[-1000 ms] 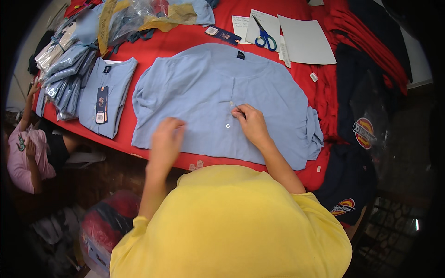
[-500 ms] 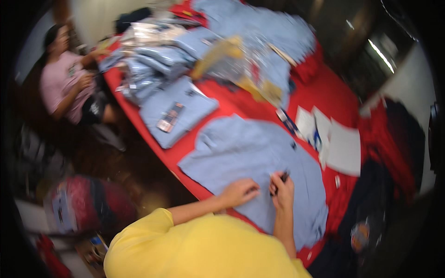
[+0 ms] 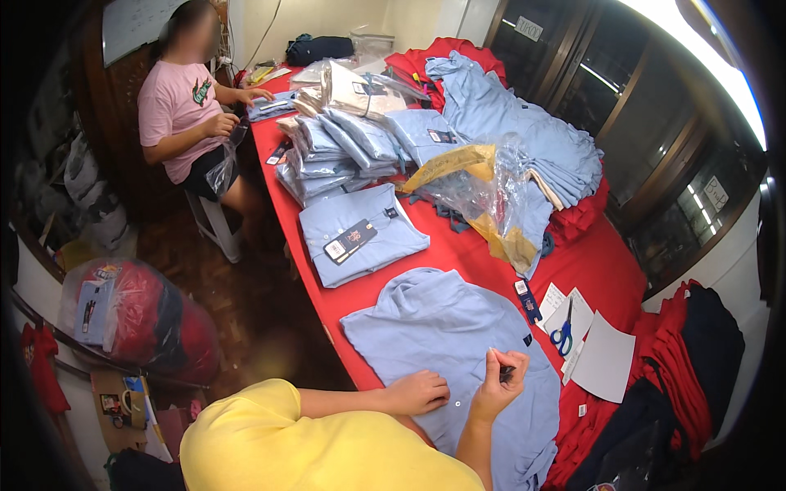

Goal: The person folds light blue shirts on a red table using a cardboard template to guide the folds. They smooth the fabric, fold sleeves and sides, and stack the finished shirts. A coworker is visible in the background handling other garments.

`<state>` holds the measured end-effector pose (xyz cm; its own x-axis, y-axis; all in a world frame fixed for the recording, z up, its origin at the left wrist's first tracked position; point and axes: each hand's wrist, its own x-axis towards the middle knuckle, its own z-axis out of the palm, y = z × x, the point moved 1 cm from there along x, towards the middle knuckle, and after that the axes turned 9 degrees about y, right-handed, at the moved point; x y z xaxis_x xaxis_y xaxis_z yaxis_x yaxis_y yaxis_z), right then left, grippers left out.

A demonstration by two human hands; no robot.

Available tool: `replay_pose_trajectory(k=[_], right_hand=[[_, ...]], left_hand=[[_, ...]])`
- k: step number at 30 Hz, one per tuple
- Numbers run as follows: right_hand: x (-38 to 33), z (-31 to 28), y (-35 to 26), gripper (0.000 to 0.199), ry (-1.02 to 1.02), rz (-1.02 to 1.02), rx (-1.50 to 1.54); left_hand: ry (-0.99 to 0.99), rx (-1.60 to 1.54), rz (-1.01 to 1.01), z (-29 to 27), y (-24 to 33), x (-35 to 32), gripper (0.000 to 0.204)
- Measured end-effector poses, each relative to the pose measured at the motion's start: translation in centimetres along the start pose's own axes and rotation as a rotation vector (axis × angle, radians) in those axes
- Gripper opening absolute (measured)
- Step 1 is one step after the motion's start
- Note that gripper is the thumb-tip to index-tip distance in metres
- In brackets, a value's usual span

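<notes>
A light blue polo shirt [image 3: 458, 327] lies spread on the red-covered table in front of me, a button showing between my hands. My left hand [image 3: 419, 393] rests on it with curled fingers; whether they pinch cloth is hidden. Just above the shirt, my right hand [image 3: 501, 385] is closed around a small dark tool [image 3: 507, 374], mostly covered by the fingers. A folded light blue shirt [image 3: 360, 233] with a dark hang tag [image 3: 350, 241] lies beyond. Right of the spread shirt are another dark tag [image 3: 528, 301] and blue-handled scissors [image 3: 562, 337] on white papers [image 3: 606, 358].
Bagged folded shirts [image 3: 327, 151] are stacked at the far left, near a seated person [image 3: 184, 106] holding a clear bag. Crumpled plastic with yellow tape [image 3: 491, 176] lies before a light blue garment pile [image 3: 524, 123]. Red and dark garments [image 3: 679, 368] hang at the right; a filled bag [image 3: 139, 323] stands left.
The view has shifted and sharpened, so the table sits lower in the picture. My right hand has turned its fingers upward, still holding the dark tool; my left hand stays on the shirt.
</notes>
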<state>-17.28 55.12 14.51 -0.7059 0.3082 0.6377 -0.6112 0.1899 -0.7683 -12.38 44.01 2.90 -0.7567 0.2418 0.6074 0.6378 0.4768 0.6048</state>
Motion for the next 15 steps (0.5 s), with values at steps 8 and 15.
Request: replay_pose_trajectory(k=[8,15], right_hand=[[0.9,4.9,-2.6,0.014,-0.205,-0.367,-0.055],[2.7,8.9,-6.0,0.02,-0.283,-0.575,0.066]], left_hand=[[0.018,0.009,0.018,1.6,-1.9,-0.9,0.007],[0.059,-0.042,-0.025,2.1,-1.5,-0.8,0.011]])
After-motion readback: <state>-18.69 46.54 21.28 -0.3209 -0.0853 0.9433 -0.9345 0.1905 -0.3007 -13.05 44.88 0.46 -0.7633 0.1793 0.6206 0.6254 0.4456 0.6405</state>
